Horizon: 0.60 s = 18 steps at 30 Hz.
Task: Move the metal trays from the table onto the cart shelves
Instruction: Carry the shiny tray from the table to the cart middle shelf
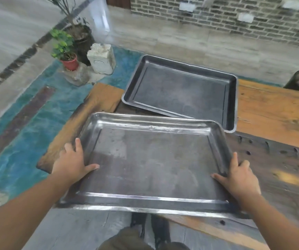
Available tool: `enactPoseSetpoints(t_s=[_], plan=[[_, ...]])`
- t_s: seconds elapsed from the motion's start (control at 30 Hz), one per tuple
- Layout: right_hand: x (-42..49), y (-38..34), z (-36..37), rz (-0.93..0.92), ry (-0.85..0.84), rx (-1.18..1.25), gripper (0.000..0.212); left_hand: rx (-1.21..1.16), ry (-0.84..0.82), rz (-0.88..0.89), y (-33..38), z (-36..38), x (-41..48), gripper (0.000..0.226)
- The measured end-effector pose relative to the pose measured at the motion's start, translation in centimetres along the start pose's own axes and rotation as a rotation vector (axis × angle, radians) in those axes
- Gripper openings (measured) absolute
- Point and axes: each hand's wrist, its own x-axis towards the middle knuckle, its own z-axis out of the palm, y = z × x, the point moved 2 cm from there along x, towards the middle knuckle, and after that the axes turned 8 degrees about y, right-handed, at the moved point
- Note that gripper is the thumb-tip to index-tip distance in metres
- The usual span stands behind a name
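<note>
Head view: the near tray (145, 163) is gripped at 9 and 3 o'clock by the left hand (73, 163) and right hand (238, 177), thumbs hooked inside, fingers under the rims, probably for a level lift. It overhangs the table (271, 109) edge, and the second tray (181, 91) is left at 12 o'clock; no cart is seen.

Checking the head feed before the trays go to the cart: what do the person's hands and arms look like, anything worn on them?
Both arms are bare up to the frame edge; no sleeves show. The left hand and right hand wear no gloves, and no rings, watch or wristband show. Nails are short and unpainted. No markings show on either forearm.
</note>
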Motion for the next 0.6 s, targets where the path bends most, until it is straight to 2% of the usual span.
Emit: enactPoseSetpoints(t_s=[0.27, 0.6], plan=[[2.9, -6.0, -4.5, -0.306, 0.1, -0.013, 0.116, -0.07, 0.114, -0.282, -5.1, -2.4, -9.6, 0.133], [-0.6, -21.4, -7.6, -0.8, 0.136, 0.007, 0.112, -0.167, 0.106, -0.728, -13.8, -2.4, -27.1, 0.126]])
